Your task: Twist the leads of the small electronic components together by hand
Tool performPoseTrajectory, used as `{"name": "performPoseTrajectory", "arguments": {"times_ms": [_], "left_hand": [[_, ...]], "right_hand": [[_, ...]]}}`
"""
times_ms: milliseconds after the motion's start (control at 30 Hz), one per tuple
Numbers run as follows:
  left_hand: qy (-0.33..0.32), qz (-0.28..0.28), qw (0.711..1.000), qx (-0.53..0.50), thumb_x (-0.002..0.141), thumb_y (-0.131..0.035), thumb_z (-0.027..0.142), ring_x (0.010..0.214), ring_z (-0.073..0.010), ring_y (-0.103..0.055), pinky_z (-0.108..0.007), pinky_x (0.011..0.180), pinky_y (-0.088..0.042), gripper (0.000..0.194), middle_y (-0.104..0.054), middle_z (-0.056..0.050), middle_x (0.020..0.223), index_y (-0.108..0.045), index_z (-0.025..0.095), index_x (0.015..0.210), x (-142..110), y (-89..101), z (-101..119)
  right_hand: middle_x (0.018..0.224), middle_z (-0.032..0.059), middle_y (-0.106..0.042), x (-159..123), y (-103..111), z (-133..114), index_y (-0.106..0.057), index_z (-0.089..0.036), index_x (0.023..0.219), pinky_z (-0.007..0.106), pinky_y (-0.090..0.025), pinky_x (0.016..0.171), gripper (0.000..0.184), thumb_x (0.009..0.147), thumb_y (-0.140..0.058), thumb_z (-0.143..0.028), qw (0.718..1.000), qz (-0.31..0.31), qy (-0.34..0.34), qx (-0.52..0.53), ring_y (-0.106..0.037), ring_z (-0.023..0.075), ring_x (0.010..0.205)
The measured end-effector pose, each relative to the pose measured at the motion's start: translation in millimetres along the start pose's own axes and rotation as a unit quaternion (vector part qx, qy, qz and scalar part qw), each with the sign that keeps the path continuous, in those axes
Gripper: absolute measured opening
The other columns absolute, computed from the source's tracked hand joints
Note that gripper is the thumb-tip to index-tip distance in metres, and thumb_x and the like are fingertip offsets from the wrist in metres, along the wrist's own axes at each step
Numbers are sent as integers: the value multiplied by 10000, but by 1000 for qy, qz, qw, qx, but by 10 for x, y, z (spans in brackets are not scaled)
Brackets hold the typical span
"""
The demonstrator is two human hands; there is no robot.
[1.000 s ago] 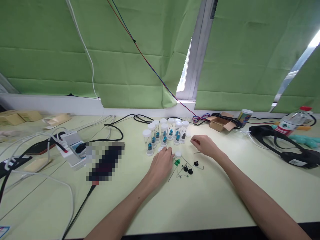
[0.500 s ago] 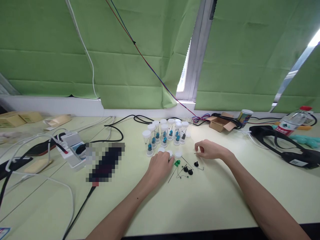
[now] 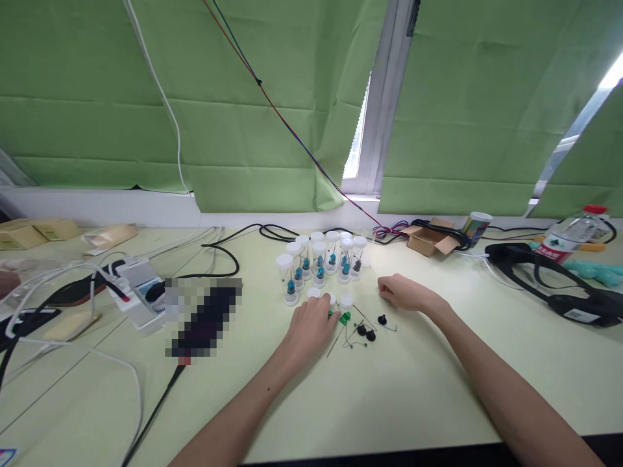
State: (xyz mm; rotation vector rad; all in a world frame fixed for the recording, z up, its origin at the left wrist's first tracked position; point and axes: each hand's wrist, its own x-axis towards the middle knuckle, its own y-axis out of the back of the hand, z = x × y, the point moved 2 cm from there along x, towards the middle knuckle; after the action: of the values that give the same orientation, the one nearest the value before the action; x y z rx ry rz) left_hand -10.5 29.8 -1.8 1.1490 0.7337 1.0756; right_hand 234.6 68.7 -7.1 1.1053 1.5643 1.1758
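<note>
My left hand [image 3: 311, 324] rests low over the table, thumb and forefinger closed around a small green piece [image 3: 330, 313] that barely shows. Beside the thumb lies another green plastic piece [image 3: 345, 318]. To the right, my right hand [image 3: 403, 292] is on the table with curled fingers; whatever they hold is hidden. Between the hands are thin metal rods [image 3: 335, 342] and several black round parts [image 3: 370, 335], one of them apart [image 3: 382, 320]. White caps [image 3: 346, 301] lie just beyond my left fingers. Behind them stand several clear capped tubes [image 3: 318, 264] with blue parts inside.
A phone-like blurred dark device [image 3: 207, 318] with a cable is at left, near a white box [image 3: 141, 292] and tangled cords. At the back right are a cardboard box [image 3: 428, 240], a can [image 3: 476, 229], a black headset [image 3: 549, 292] and a bottle [image 3: 574, 233].
A bit of green now shows at my left fingertips. My right hand's fingers have curled in more, and the thin tip seen beside them is hidden. The tubes stay put.
</note>
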Motion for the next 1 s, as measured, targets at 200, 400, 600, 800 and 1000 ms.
{"name": "performPoseTrajectory", "arguments": {"times_ms": [200, 400, 600, 800, 1000], "left_hand": [[-7, 18, 1000, -16, 916, -427, 349, 692, -205, -567, -286, 530, -253, 191, -610, -60, 817, -495, 198, 821, 15, 11, -5], [-28, 83, 994, -64, 944, -375, 308, 681, -182, -563, -276, 543, -276, 195, -629, -47, 827, -517, 201, 863, 45, 53, 12], [-67, 117, 987, -84, 929, -387, 251, 661, -157, -524, -272, 562, -305, 204, -591, -26, 791, -535, 196, 801, 58, 60, 31], [-126, 81, 985, -87, 918, -412, 252, 699, -154, -546, -280, 605, -352, 236, -583, -36, 839, -619, 186, 824, 44, 22, 61], [-139, 20, 988, -57, 866, -499, 298, 680, -159, -554, -295, 596, -354, 209, -589, -55, 873, -666, 179, 824, 21, 63, 117]], "right_hand": [[810, 58, -614, -18, 11, -52, -529, -189, 771, 246, -322, 547, 126, 888, -483, -200, 1000, 12, 10, 7, -535, 151, 644], [852, 68, -618, -42, 38, -103, -533, -191, 770, 267, -358, 580, 95, 859, -500, -193, 999, 25, 37, 31, -543, 174, 697], [883, 60, -617, -11, 0, -78, -506, -192, 739, 266, -375, 606, 124, 833, -478, -115, 998, 20, 33, 56, -549, 170, 729], [898, 60, -602, 35, -68, -57, -492, -188, 745, 266, -378, 628, 136, 849, -468, -104, 997, 29, 35, 59, -543, 169, 751], [892, 51, -596, 60, -102, -95, -471, -194, 748, 268, -377, 645, 145, 877, -472, -128, 995, 46, 59, 62, -538, 167, 749]]}}
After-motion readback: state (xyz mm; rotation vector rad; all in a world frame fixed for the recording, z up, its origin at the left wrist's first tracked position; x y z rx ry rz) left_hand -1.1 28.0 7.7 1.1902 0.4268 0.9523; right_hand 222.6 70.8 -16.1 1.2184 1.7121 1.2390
